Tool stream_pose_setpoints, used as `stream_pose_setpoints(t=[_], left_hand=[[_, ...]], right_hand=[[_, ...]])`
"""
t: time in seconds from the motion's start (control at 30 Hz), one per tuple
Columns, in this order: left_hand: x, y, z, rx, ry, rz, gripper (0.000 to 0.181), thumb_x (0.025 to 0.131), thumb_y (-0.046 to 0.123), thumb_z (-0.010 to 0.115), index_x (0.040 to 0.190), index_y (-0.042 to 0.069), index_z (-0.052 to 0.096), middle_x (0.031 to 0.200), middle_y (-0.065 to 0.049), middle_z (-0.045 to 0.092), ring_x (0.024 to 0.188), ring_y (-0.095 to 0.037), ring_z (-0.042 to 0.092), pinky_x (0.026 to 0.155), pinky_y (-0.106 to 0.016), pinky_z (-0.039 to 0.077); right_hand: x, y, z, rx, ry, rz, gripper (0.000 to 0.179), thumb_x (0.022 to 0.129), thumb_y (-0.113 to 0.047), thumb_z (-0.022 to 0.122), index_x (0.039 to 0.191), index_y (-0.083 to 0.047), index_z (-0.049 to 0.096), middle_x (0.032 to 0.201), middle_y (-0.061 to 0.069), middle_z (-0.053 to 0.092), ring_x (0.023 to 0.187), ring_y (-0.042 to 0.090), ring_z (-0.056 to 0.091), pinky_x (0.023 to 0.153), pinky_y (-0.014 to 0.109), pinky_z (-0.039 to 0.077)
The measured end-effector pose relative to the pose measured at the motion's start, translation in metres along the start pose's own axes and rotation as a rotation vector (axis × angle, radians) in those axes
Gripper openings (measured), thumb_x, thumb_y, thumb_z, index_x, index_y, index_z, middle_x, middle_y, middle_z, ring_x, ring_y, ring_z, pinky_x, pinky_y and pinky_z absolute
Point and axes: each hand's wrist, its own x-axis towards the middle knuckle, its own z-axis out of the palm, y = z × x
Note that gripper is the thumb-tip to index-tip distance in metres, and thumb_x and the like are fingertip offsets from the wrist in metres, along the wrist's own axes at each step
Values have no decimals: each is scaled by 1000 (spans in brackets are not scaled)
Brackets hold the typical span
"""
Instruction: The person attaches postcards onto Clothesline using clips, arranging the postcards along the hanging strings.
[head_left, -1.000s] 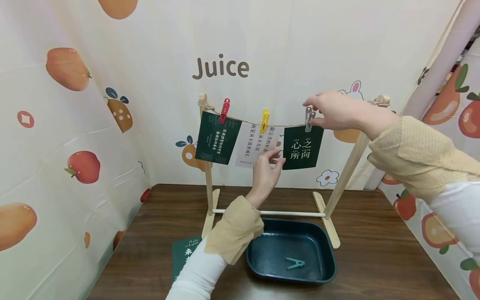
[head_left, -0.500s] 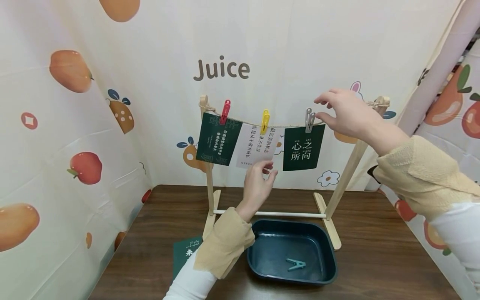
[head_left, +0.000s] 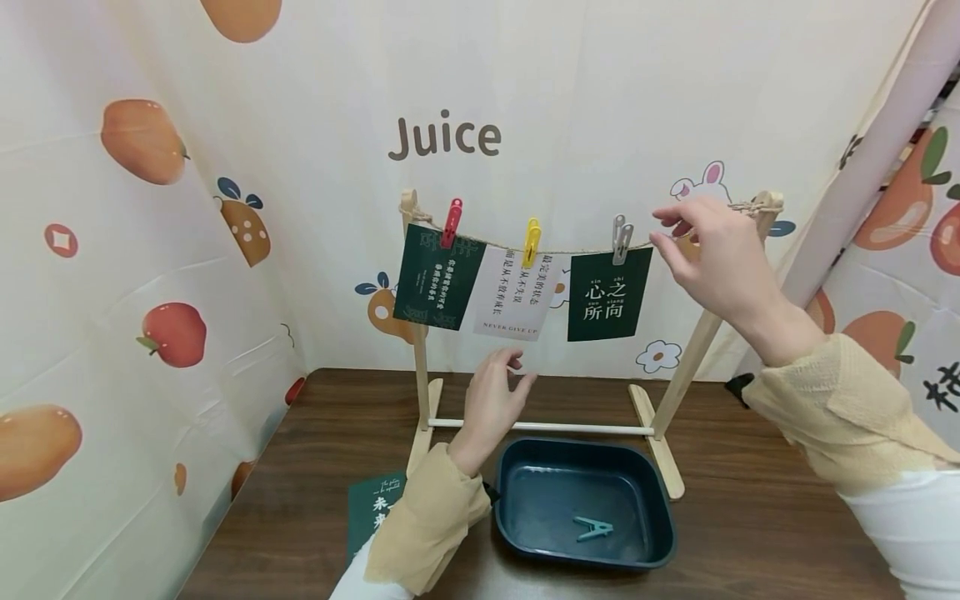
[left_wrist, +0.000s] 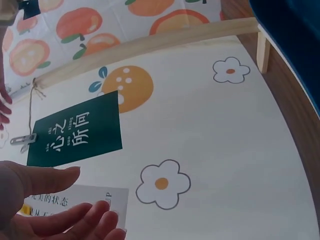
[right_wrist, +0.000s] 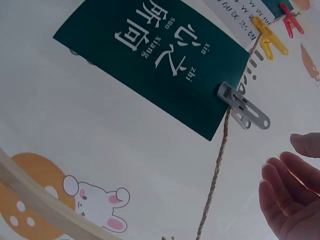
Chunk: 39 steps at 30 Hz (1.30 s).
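Three cards hang from a twine line (right_wrist: 218, 170) in the head view. A red clothespin (head_left: 452, 223) holds a dark green card (head_left: 438, 279) at the left. The white card (head_left: 513, 296) in the middle hangs from a yellow clothespin (head_left: 532, 242). At the right, a grey clothespin (right_wrist: 245, 106) clips another green card (head_left: 609, 296) to the twine. My right hand (head_left: 716, 258) is just right of the grey clothespin, apart from it, fingers loosely bent and holding nothing. Below the white card is my left hand (head_left: 491, 404), relaxed, touching nothing.
The line is tied between two wooden posts (head_left: 693, 367) of a stand. In front, a dark blue tray (head_left: 510, 533) holds one teal clothespin (head_left: 593, 528). A further green card (head_left: 369, 508) lies on the brown table (head_left: 285, 500), partly covered by my left sleeve.
My right hand has let go of the grey clothespin and drawn away to the right. My left hand has come down and left, away from the right-hand green card's edge.
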Motion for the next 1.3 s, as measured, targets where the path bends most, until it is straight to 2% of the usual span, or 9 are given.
stream_pose_setpoints(t=[0.23, 0.5, 0.63, 0.83, 0.97, 1.2, 1.3], left_hand=[[-15, -10, -4, 14, -13, 6, 29, 80, 15, 66, 104, 1, 59, 91, -9, 59, 83, -22, 56, 67, -31, 46], [-32, -22, -3, 42, -49, -32, 32, 79, 17, 67, 105, 0, 59, 92, -10, 58, 83, -23, 55, 68, -32, 46], [-41, -30, 0, 55, -69, -44, 35, 78, 16, 68, 107, 0, 58, 92, -10, 57, 83, -22, 54, 65, -31, 46], [-54, -41, 5, 61, -112, -95, 36, 78, 17, 68, 108, 1, 57, 95, -9, 56, 84, -22, 54, 62, -30, 44], [-61, -48, 9, 62, -135, -119, 36, 78, 18, 68, 107, 1, 57, 93, -9, 55, 79, -20, 53, 60, -29, 44], [-74, -57, 17, 52, -165, -146, 34, 78, 17, 68, 106, 0, 58, 93, -9, 56, 82, -21, 54, 63, -33, 45], [-79, -61, 20, 51, -175, -159, 34, 77, 17, 69, 105, 0, 58, 90, -8, 55, 77, -19, 53, 61, -32, 44]], right_hand=[[-25, -3, 3, 26, -1, 18, 22, 80, -1, 62, 100, 6, 59, 90, 17, 59, 77, 24, 53, 69, 37, 43], [-54, -4, 13, 37, 11, 4, 27, 76, 0, 66, 101, 6, 58, 92, 18, 60, 76, 24, 54, 66, 35, 43], [-73, -7, 22, 63, -16, -3, 29, 74, 0, 67, 101, 5, 59, 93, 16, 60, 77, 22, 54, 66, 31, 42], [-102, -11, 40, 86, -73, -10, 31, 71, 1, 69, 101, 3, 59, 88, 10, 59, 75, 18, 53, 59, 28, 43], [-120, -14, 50, 104, -111, 10, 35, 69, 2, 71, 102, 1, 59, 89, 8, 59, 76, 17, 54, 58, 29, 46], [-149, -21, 65, 155, -148, 31, 37, 67, 2, 73, 101, -2, 59, 88, 4, 59, 74, 13, 53, 57, 24, 46], [-163, -25, 74, 185, -165, 54, 38, 67, 2, 73, 101, -2, 59, 89, 2, 59, 75, 11, 54, 59, 26, 47]])
